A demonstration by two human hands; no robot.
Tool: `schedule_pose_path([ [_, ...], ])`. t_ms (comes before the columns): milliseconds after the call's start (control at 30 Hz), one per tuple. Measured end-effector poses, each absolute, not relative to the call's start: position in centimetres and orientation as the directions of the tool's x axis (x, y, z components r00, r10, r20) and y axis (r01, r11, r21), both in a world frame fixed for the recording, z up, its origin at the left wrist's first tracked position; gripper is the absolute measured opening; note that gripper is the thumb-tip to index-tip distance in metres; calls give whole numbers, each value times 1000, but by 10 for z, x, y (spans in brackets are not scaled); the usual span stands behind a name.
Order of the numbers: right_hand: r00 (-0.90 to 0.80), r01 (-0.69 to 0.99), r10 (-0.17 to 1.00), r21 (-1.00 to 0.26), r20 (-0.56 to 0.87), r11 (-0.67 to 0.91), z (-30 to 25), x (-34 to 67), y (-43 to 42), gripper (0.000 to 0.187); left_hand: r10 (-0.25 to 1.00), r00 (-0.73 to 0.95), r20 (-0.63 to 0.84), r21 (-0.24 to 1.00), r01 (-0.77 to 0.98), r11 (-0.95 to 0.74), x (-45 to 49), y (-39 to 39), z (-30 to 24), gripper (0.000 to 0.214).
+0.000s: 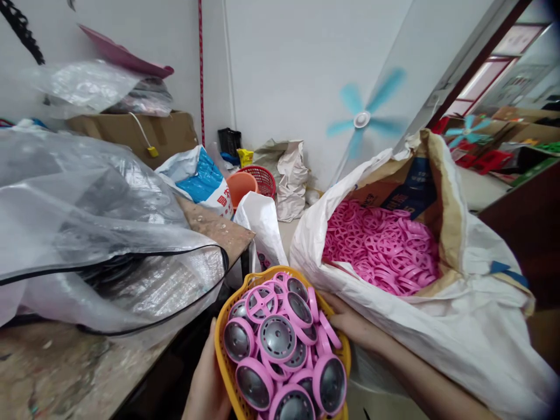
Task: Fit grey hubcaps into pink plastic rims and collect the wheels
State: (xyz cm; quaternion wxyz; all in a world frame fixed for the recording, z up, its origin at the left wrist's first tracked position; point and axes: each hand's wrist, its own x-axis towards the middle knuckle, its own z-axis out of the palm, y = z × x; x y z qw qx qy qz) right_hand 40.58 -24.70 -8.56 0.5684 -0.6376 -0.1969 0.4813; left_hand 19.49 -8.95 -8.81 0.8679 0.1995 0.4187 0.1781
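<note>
My left hand [206, 389] grips the left rim of a yellow plastic basket [226, 344] at the bottom of the view. My right hand [350, 322] holds the basket's right rim, close to a large white woven sack [394, 309]. The basket is heaped with pink-rimmed round parts with silver domed centres [276, 338], some showing pink spokes. The sack's mouth stands open, lined with tan paper, and holds a mass of loose pink spoked rings [380, 245]. The basket's lower end is cut off by the frame.
To the left, a large transparent plastic bag [100, 233] lies on a worn wooden table [52, 367]. Behind stand a cardboard box [135, 137], a blue-and-white sack [199, 181], an orange bucket [240, 188] and a red basket [259, 181]. A blue-bladed fan [362, 119] hangs overhead.
</note>
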Motion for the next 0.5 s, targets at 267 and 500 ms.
schedule_pose_path([
  [267, 488, -31, 811, -934, -324, -355, 8, 417, -245, 52, 577, 649, -496, 621, -200, 758, 186, -95, -22, 64],
  [500, 373, -25, 907, -979, -197, -202, 79, 438, -215, 45, 683, 688, -247, 712, -348, 609, 215, -59, 49, 56],
])
